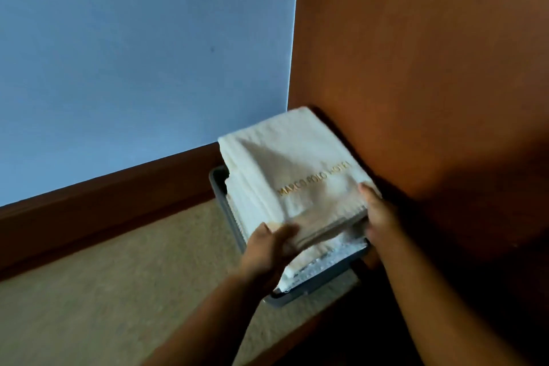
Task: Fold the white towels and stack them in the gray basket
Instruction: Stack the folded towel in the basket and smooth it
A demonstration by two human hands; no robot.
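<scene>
A folded white towel (292,171) with gold lettering lies on top of a stack of white towels (322,252) in the gray basket (319,284), which stands on the floor in a corner. My left hand (269,249) grips the towel's near left corner, thumb on top. My right hand (378,217) holds its near right edge, fingers curled underneath. The basket's far side is hidden by the towels.
A pale blue wall (133,62) with a dark wooden baseboard (104,208) runs on the left. An orange-brown wooden panel (430,68) stands right behind the basket. Beige carpet (118,291) covers the floor on the left.
</scene>
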